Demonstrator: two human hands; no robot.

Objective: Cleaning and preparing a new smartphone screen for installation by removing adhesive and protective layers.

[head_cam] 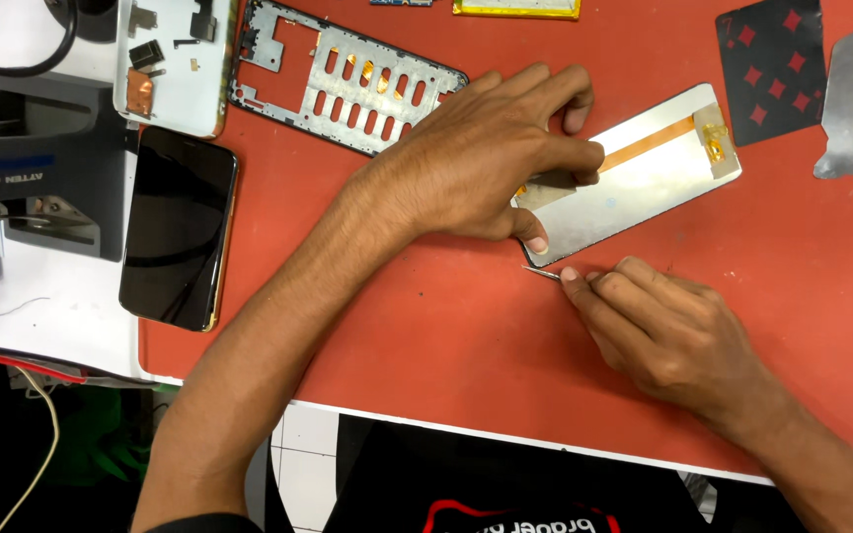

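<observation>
I see the L hand (491,158) lying palm down, fingers spread fwd, thumb tucked under and pressing flat. L forearm runs in long from lower left, wrist straight. My R hand (659,331) sits knuckles up, fingers curled in a pinch, index tip fwd; R forearm enters from lower right.

The display panel (644,173) shows a smooth, pale metallic back with a satin sheen, crossed by a strip of glossy amber film, and it lies on a matt red rubbery mat (466,326). The tweezers (543,272) below the panel's near corner are thin bright metal. Left of the panel, the perforated phone frame (348,84) looks like dull stamped metal, and beyond it the black phone (178,225) has glossy glass.
</observation>
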